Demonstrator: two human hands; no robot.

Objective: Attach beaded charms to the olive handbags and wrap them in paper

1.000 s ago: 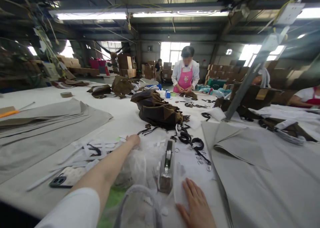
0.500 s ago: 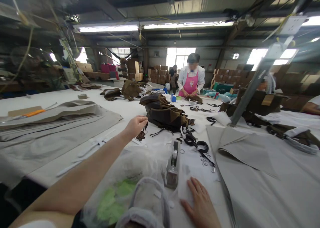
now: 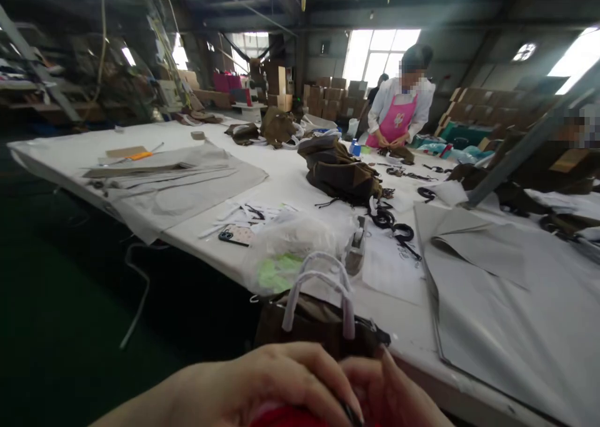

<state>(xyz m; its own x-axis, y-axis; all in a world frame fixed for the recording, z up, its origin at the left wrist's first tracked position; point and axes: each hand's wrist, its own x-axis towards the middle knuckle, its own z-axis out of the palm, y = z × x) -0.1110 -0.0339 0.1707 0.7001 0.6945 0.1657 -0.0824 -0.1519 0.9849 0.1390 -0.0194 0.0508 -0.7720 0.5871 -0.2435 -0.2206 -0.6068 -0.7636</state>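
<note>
My left hand (image 3: 276,380) is at the bottom centre, its fingers curled over a small dark item that I cannot make out. Beside it, my right hand (image 3: 398,392) has its fingers bent close to the left fingertips; what they grip is hidden. Something red (image 3: 290,416) shows below my left fingers. Just beyond both hands, a dark brown bag (image 3: 304,327) with two white-wrapped handles rests at the table edge. A clear plastic bag with green pieces (image 3: 281,272) and a tape dispenser (image 3: 356,249) are behind it.
The white table (image 3: 187,242) holds grey sheets (image 3: 506,289), a phone (image 3: 235,235), black cords (image 3: 403,232) and a heap of brown bags (image 3: 342,167). A slanted metal post (image 3: 510,155) rises at the right. Across the table a person in a pink apron (image 3: 396,119) handles brown material.
My left hand has come back from the brown heap to the bottom centre. My right hand has left the paper and joined it. The view has shifted, showing the dark bag and table edge.
</note>
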